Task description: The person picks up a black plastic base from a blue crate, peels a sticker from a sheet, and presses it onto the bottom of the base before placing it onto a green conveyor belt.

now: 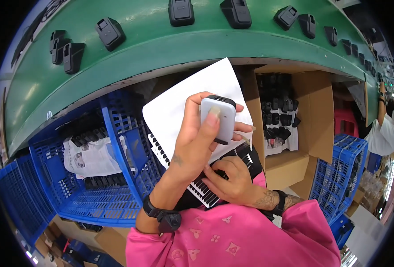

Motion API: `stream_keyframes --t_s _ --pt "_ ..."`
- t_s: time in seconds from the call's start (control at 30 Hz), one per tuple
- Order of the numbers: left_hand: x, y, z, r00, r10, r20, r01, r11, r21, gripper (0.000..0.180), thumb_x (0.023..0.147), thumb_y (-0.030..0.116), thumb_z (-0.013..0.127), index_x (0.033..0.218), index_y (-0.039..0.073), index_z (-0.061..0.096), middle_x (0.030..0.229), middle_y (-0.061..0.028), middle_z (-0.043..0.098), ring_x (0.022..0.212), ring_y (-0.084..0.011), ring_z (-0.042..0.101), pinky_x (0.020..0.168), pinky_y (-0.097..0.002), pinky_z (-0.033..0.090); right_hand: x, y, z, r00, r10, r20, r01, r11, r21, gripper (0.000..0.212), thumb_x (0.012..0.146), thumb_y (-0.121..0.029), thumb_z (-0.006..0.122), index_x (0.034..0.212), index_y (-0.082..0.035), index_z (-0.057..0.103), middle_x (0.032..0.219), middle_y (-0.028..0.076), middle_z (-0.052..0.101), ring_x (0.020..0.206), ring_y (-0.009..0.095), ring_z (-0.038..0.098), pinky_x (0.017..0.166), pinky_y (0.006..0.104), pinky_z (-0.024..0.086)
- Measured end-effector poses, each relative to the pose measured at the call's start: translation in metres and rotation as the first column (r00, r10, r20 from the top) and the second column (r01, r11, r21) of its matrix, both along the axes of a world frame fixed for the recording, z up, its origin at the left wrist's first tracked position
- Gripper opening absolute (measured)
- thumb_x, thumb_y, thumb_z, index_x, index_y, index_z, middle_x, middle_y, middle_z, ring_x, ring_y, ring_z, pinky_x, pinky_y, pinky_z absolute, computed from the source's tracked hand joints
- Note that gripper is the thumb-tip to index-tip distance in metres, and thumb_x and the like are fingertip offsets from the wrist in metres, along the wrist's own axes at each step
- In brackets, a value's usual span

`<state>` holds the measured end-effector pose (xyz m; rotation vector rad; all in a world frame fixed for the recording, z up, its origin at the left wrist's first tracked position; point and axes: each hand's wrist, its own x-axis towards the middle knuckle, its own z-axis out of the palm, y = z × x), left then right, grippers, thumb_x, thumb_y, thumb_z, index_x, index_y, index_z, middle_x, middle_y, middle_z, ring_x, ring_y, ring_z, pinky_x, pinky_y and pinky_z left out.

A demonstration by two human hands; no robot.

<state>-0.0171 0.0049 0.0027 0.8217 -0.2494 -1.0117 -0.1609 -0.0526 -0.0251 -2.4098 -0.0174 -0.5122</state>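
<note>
We have the pale grey-and-black device (226, 127) above the white sheet (172, 104), our left hand (193, 135) wrapped round it, thumb on its face; we judge it light, stiff and slightly slippery, best held by its 2 long edges. Our right hand (232, 180) curls narrowly over the sheet of black strips (201, 194), its grip impossible to tell; the blue crate (117, 147) and cardboard box (314, 107) flank us, the green bench (152, 46) limiting forward reach.
</note>
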Motion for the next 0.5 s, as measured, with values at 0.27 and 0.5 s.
stream_keyframes --t_s 0.27,0.5 --pt "-0.005 -0.001 0.002 0.993 0.017 -0.116 -0.026 0.997 -0.072 0.084 0.092 0.066 0.028 0.139 -0.004 0.026 0.112 -0.0138 0.05 0.089 -0.0314 0.059 0.082 -0.0405 0.046 -0.002 0.017 -0.008 0.991 -0.135 0.006 0.131 0.968 0.216 0.026 0.063 -0.003 0.078 0.086 -0.004 0.066 0.081 0.005 0.054 0.071 0.023 0.053 0.064 0.0346 0.037" --pt "-0.001 -0.002 0.007 0.998 -0.038 -0.054 0.039 0.999 0.026 0.067 0.094 0.047 0.045 0.135 -0.004 0.031 0.113 -0.0125 0.05 0.103 -0.0342 0.06 0.087 -0.04 0.049 -0.002 0.005 0.016 0.994 -0.04 -0.105 0.081 0.9 0.428 0.022 0.067 -0.002 0.077 0.078 -0.004 0.058 0.08 0.008 0.056 0.073 0.023 0.055 0.064 0.032 0.04"
